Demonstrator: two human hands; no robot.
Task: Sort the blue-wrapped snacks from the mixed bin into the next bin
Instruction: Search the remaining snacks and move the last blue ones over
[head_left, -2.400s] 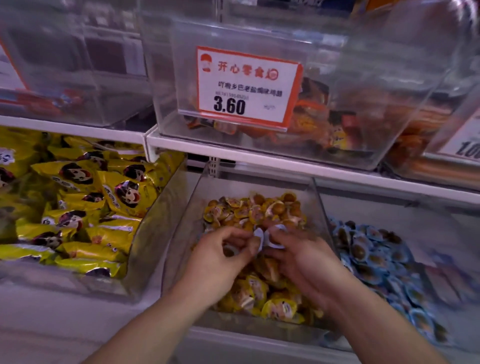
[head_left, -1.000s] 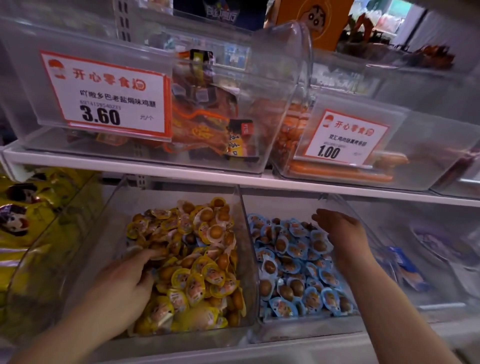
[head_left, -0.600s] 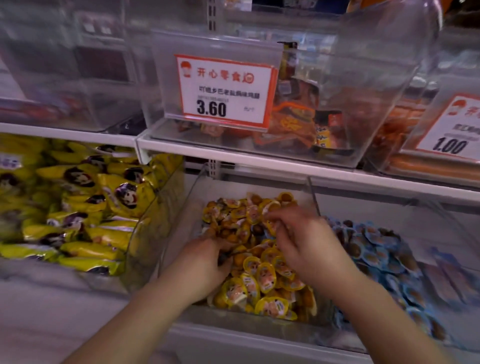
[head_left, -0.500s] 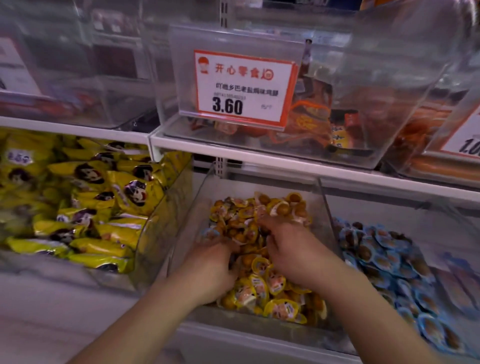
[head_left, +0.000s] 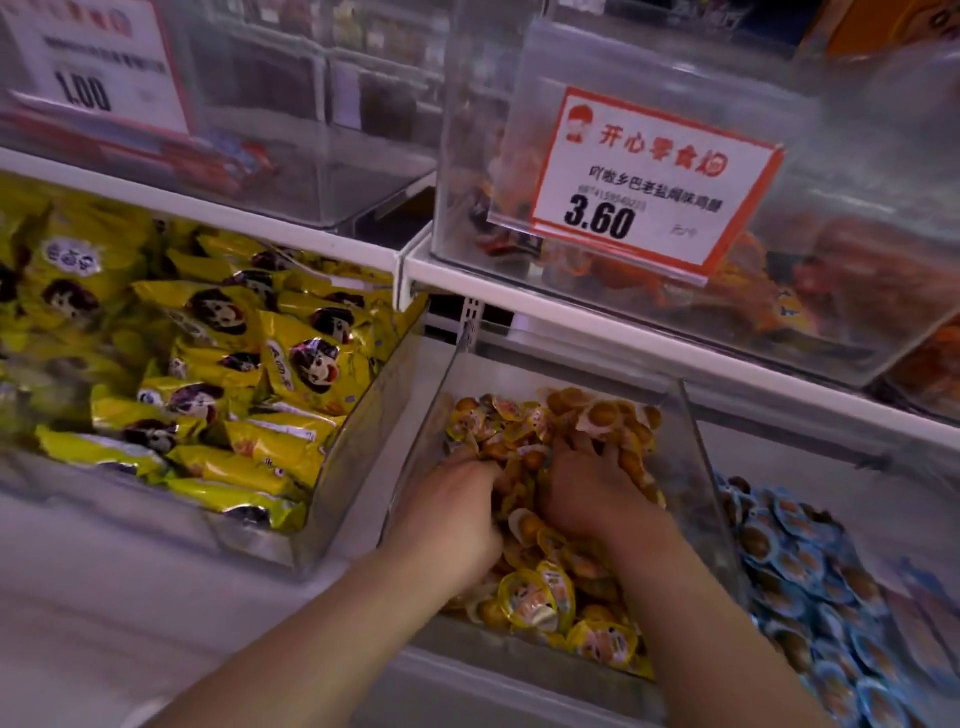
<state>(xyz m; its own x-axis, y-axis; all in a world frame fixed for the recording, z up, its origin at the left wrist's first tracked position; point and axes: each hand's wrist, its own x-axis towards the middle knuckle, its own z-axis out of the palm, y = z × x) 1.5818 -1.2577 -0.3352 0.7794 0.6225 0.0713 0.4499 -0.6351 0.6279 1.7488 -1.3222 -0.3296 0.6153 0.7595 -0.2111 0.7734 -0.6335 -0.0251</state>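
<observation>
Right now I have both hands dug into the mixed bin (head_left: 696, 457), the left hand (head_left: 452, 514) toward its left wall, the right hand (head_left: 587, 493) nearer the right wall and so nearer the next bin (head_left: 883, 499) of blue-wrapped snacks (head_left: 789, 561). Fingers are buried among yellow packs (head_left: 540, 597); I cannot tell what they hold. No blue pack shows here.

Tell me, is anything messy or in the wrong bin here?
Nothing stands out. Both hands, left and right, dig in the middle bin of yellow snacks; no blue one shows there. The blue snacks lie in the next bin, and the yellow bags stay in theirs.
</observation>
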